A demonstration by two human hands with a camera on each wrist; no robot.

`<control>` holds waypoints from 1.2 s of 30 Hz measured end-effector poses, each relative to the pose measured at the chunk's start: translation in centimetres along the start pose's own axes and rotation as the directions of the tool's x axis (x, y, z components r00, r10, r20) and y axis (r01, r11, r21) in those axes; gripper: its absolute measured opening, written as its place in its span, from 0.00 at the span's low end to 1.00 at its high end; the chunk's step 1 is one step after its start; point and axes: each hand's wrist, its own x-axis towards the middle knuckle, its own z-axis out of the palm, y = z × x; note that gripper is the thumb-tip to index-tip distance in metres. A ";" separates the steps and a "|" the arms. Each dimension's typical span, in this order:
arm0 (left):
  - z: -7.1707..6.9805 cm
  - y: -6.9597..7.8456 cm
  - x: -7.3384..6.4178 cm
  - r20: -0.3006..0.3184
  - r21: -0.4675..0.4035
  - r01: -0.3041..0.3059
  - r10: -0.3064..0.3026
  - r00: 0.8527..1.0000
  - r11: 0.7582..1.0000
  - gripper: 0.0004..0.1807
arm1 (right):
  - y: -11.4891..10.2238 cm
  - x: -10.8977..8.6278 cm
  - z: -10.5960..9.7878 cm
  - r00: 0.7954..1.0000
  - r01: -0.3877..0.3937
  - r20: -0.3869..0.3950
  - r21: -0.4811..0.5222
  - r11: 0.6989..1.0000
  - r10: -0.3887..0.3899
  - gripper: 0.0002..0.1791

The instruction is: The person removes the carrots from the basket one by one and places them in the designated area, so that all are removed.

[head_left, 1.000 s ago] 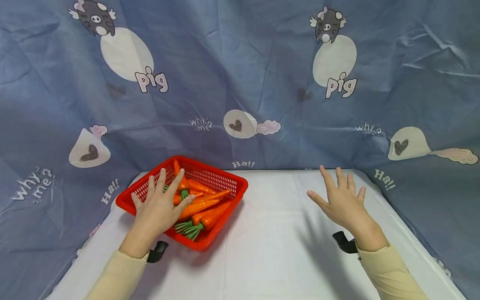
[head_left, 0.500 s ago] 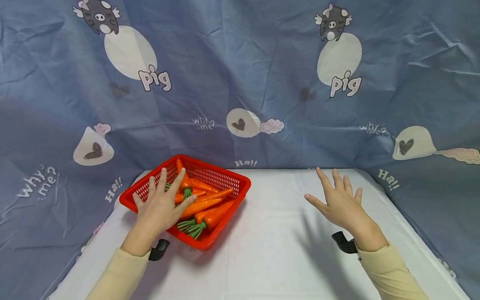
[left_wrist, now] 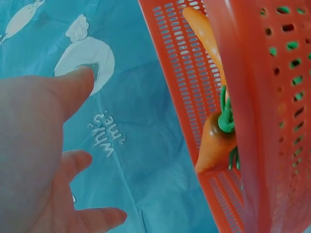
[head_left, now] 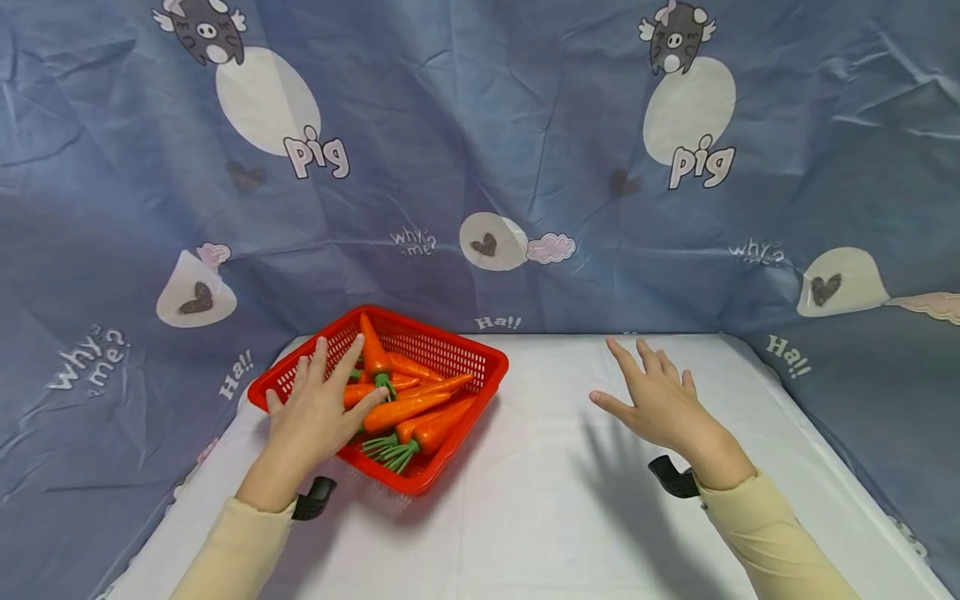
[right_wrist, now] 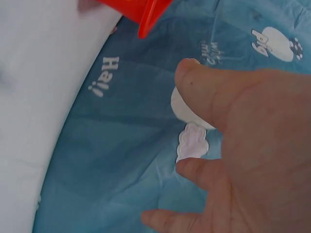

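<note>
hovering with spread fingers, the left hand (head_left: pixel 311 412) hangs in front of the left part of a red basket (head_left: pixel 472 350) in the head view, its fingers and thumb well apart and gripping nothing. the left wrist view shows a gap between the thumb and the basket's rim. the right hand (head_left: pixel 663 404) hangs above the white tabletop (head_left: pixel 540 492), well apart from the basket, palm downward, fingers and thumb likewise parted and holding nothing; its shadow (head_left: pixel 637 517) falls on the tabletop.

the basket stands at the left of the tabletop, turned at an angle, one corner toward the person, with slotted walls and a smooth rim. orange carrots (head_left: pixel 408 411) lie inside in a loose heap. one carrot (head_left: pixel 373 350) leans toward the far corner, tip up, its green stalk end lower. at the near right, two carrots (head_left: pixel 442 425) lie side by side, with green stalks (head_left: pixel 397 454) toward the near corner. the left hand hides part of the heap.

both arms wear cream sleeves (head_left: pixel 247 533), and a black piece (head_left: pixel 315 497) shows at each wrist. behind hangs a blue cloth (head_left: pixel 420 150) printed with winged pigs, hearts and lettering.
</note>
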 end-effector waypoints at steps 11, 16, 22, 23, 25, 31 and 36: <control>-0.5 -2.6 -0.8 -0.069 0.017 0.000 0.001 0.998 1.000 0.52 | -2.7 2.0 0.8 0.991 0.130 -0.003 -0.027 0.991 -0.131 0.45; -0.6 -4.3 -1.5 -0.115 -0.010 0.027 -0.028 0.993 1.000 0.52 | -4.0 3.3 1.4 0.978 0.206 0.025 -0.041 0.978 -0.205 0.42; -0.2 -6.1 -2.0 -0.160 -0.086 0.078 -0.091 0.983 0.993 0.52 | -5.8 4.6 2.0 0.964 0.266 0.037 -0.055 0.962 -0.265 0.40; -0.1 -6.5 -2.1 -0.164 -0.099 0.087 -0.103 0.981 0.991 0.52 | -6.1 4.9 2.1 0.960 0.278 0.040 -0.055 0.959 -0.276 0.40; 0.1 -7.2 -2.1 -0.162 -0.128 0.109 -0.130 0.978 0.986 0.52 | -6.8 5.3 2.4 0.954 0.297 0.049 -0.053 0.953 -0.295 0.39; 0.9 -9.5 -2.2 -0.146 -0.206 0.158 -0.190 0.971 0.966 0.53 | -8.9 6.5 3.3 0.938 0.345 0.063 -0.042 0.938 -0.342 0.37; 1.9 -11.3 -2.4 -0.129 -0.298 0.202 -0.249 0.960 0.933 0.53 | -11.1 7.7 3.8 0.929 0.362 0.094 -0.044 0.931 -0.357 0.37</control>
